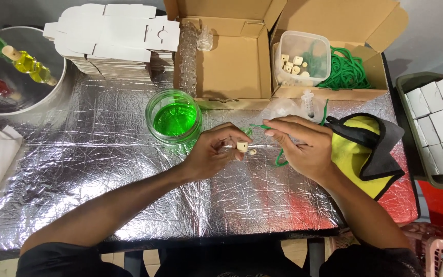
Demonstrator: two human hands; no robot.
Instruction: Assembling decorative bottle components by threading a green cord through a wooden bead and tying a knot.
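My left hand (212, 152) pinches a small pale wooden bead (242, 146), with a second tiny bead (253, 152) just beside it. My right hand (301, 146) holds a thin green cord (281, 158), whose end points left toward the bead and whose slack loops down under the palm. Both hands meet above the crinkled silver foil table cover (103, 169). A round clear dish of green liquid (174, 119) stands just left of my left hand.
A yellow and dark grey cloth (365, 149) lies by my right wrist. Behind are open cardboard boxes (232, 61), a plastic tub of beads (301, 59), coiled green cord (347, 72), stacked flat white cartons (114, 38), a syringe (308, 100), a bowl with coloured bottles (16, 66), and a tray of white boxes (439, 123).
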